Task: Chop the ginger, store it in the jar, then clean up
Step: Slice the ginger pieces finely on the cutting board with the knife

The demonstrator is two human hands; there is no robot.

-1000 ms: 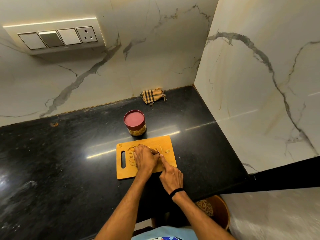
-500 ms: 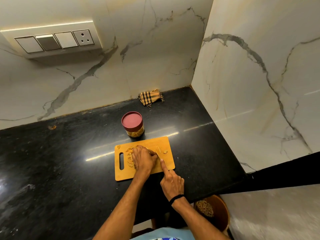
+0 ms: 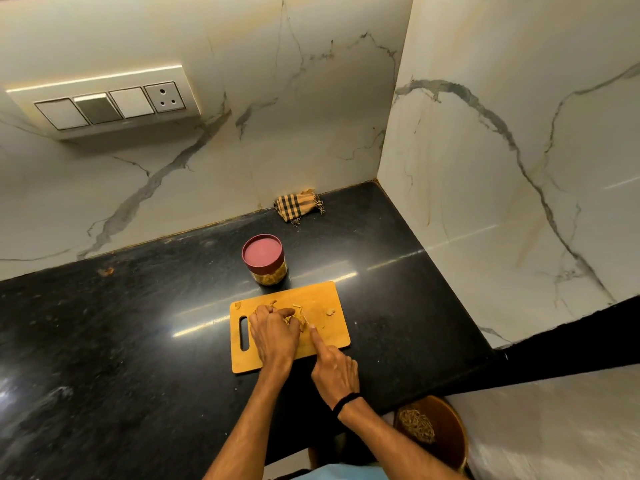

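Head view: my left hand lies knuckles up on the wooden cutting board, its fingers curled over the ginger and holding it down against the board surface. My right hand is at the near edge of the board, just right of the left hand. Its index finger is extended forward along the back of the knife, and its other fingers are curled under, gripping the handle, which is hidden. Only a thin sliver of blade shows, next to the left fingertips and the ginger. A black band circles my right wrist. Loose ginger bits lie on the board: one piece to the right of the blade and one scrap at the far left corner, above the handle slot. The board rests on the black countertop. The jar stands upright on the countertop just behind the far edge of the board, with its red lid on and yellowish contents visible through the wall. A checked cloth lies bunched against the marble back wall, well apart from the jar. A switch panel is mounted on that wall at upper left. A brown round container sits below the counter edge at lower right.
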